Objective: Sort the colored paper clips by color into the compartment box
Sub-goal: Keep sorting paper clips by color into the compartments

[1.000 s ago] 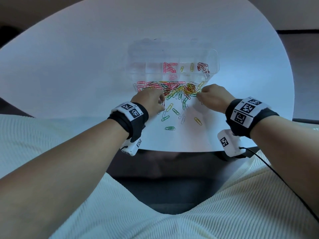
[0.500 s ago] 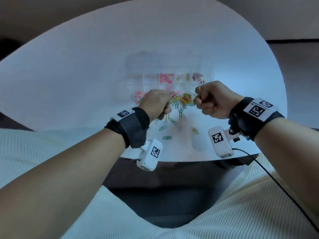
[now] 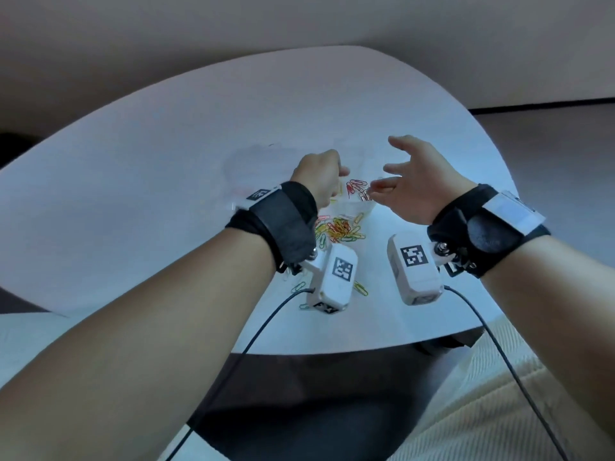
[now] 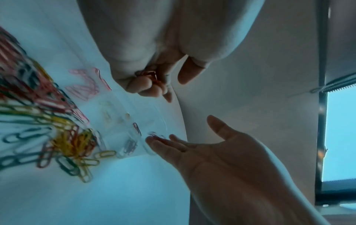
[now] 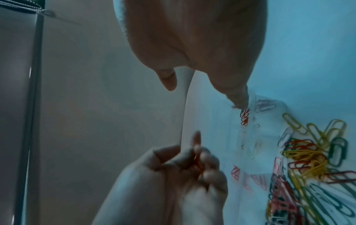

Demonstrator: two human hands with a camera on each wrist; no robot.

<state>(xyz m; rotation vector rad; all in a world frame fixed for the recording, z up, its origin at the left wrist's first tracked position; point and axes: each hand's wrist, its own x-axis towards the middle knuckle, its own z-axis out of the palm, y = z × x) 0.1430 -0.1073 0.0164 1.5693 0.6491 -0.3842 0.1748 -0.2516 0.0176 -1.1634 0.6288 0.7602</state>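
Observation:
My left hand [image 3: 334,181] hovers over the clear compartment box [image 3: 357,207], its fingers curled round a few red-orange paper clips [image 4: 149,75]. The same clips [image 5: 198,164] show between its fingers in the right wrist view. To its right, my right hand [image 3: 389,164] is spread open over the box's right end and holds nothing. Red clips [image 3: 357,189] lie in a compartment just below its fingertips. Pink clips [image 4: 86,85] lie in another compartment. The mixed pile of colored clips [image 3: 339,227] sits on the table in front of the box.
The white round table [image 3: 166,161] carries everything. Loose clips lie near its front edge, a yellow one [image 3: 361,287] and a green one [image 3: 298,287], partly under the wrist cameras. Two cables run down from the wrists. A window [image 4: 341,129] is off to one side.
Both hands lifted off the pile and moved forward over the box. The right hand went from a fist to spread fingers; the left stayed curled on its clips.

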